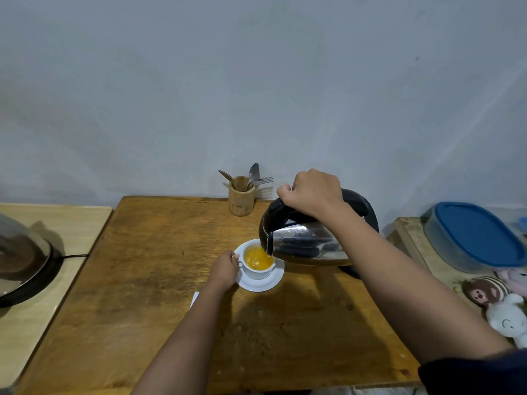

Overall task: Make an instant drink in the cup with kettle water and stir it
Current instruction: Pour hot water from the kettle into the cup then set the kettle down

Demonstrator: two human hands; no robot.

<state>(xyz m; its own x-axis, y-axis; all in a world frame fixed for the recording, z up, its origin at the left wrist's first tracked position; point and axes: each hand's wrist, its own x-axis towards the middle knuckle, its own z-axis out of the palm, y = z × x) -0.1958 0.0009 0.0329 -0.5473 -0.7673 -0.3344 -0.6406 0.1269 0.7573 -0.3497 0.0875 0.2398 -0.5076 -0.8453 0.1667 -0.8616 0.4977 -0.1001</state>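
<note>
The right hand [315, 195] grips the handle of the steel electric kettle [308, 238], tilted with its spout over the white cup [258, 266]; the left hand [225, 269] pinches the cup's handle. The cup, holding bubbly orange liquid, stands on a white saucer [265, 283] mid-table [142, 280]. A wooden holder [241, 199] behind contains spoons and a fork.

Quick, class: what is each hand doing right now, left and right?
Left hand: closed on the handle of the cup, steadying it.
Right hand: closed on the kettle handle, tilting it over the cup.
</note>
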